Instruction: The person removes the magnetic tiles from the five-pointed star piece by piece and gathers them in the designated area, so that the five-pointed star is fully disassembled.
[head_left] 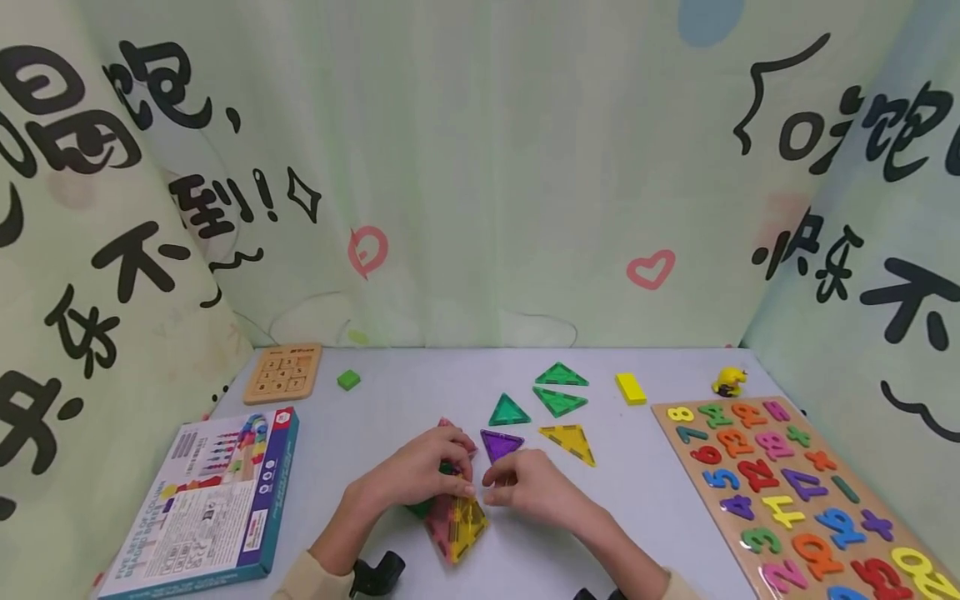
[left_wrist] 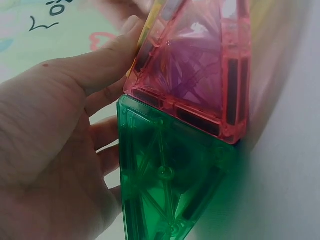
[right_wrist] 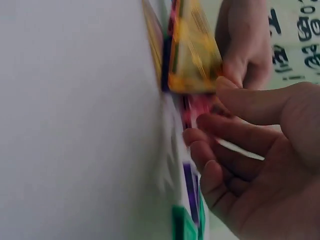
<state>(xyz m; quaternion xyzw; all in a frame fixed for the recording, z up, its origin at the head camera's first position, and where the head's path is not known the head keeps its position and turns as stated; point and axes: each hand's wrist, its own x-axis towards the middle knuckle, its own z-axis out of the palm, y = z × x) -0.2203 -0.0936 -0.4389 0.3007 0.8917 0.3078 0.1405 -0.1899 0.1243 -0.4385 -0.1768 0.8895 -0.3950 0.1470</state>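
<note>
In the head view my left hand (head_left: 420, 467) grips a small built shape of translucent magnetic tiles, with a pink triangle tile (head_left: 441, 533) and a yellow triangle tile (head_left: 470, 527) facing me. A green triangle tile (left_wrist: 165, 172) joins the pink one along an edge in the left wrist view. My left thumb lies along the side of the pink tile; the fingers pass behind. Just right of the shape is my right hand (head_left: 536, 492), fingers loosely bent around nothing, its thumb tip right at the yellow tile's corner in the right wrist view. Beyond my hands lies a purple triangle tile (head_left: 501, 444).
Loose green tiles (head_left: 510, 411) and a yellow tile (head_left: 573, 442) lie farther back. A letter-and-number board (head_left: 716, 492) fills the right side; a toy box (head_left: 202, 500) and wooden number board (head_left: 283, 375) stand left. A yellow block (head_left: 631, 388), green block (head_left: 348, 380) and yellow figure (head_left: 730, 382) sit behind.
</note>
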